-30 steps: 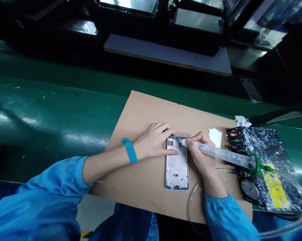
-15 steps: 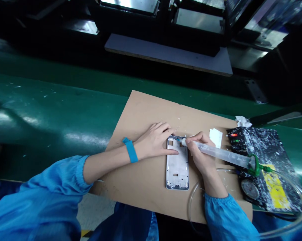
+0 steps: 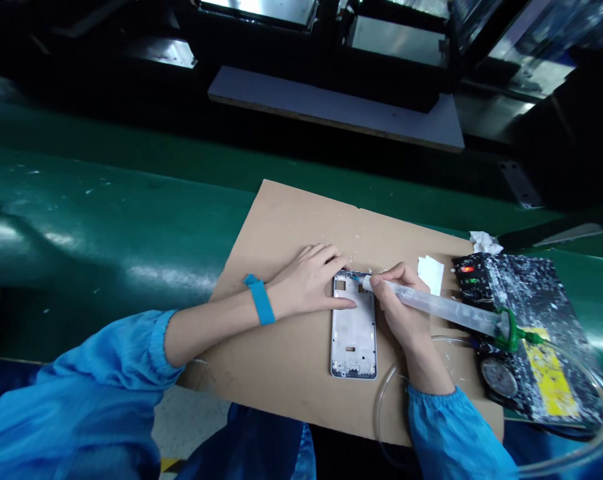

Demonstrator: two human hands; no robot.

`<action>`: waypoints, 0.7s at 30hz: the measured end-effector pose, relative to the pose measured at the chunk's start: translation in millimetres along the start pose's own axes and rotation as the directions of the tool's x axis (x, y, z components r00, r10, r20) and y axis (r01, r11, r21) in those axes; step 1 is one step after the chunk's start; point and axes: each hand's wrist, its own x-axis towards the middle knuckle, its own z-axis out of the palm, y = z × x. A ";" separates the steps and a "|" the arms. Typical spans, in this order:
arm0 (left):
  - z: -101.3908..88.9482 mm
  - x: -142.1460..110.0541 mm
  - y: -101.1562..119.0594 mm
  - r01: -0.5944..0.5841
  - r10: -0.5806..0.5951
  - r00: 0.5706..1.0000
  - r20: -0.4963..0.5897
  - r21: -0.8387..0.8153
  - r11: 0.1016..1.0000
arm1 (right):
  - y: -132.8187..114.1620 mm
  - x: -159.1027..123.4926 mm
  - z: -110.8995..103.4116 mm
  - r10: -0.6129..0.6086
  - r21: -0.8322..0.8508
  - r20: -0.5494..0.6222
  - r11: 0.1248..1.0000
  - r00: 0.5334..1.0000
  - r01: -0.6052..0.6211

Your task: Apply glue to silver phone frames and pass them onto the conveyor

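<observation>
A phone frame (image 3: 353,333) with a pale metal inner side and small cut-outs lies face up on a cardboard sheet (image 3: 281,370). My left hand (image 3: 309,280) holds it at the upper left, its thumb across the inner side and its index finger at the top edge. Gripped pen-like in my right hand (image 3: 404,307) is a translucent dispensing syringe (image 3: 441,307), slanting down to the left. Its blue tip is at the frame's top edge; whether it touches cannot be made out. A green cap (image 3: 507,330) closes the syringe's rear end and joins a clear hose (image 3: 599,393).
At the right stands a black dispenser box (image 3: 536,300), splashed white, with a pressure gauge (image 3: 499,377). White paper (image 3: 431,273) and a crumpled tissue (image 3: 485,242) lie near it. The cardboard rests on a green bench (image 3: 131,227). A board shelf (image 3: 331,107) juts out above.
</observation>
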 end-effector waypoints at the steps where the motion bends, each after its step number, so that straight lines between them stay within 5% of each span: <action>1: -0.1 0.0 0.1 0.000 0.000 1.000 0.000 0.001 1.000 | -0.1 0.0 0.1 0.001 -0.001 0.001 1.000 1.000 -0.001; 21: -2.5 0.0 2.1 0.015 -0.015 1.000 0.027 0.001 1.000 | -1.3 -0.5 0.4 0.007 -0.023 0.005 1.000 1.000 -0.007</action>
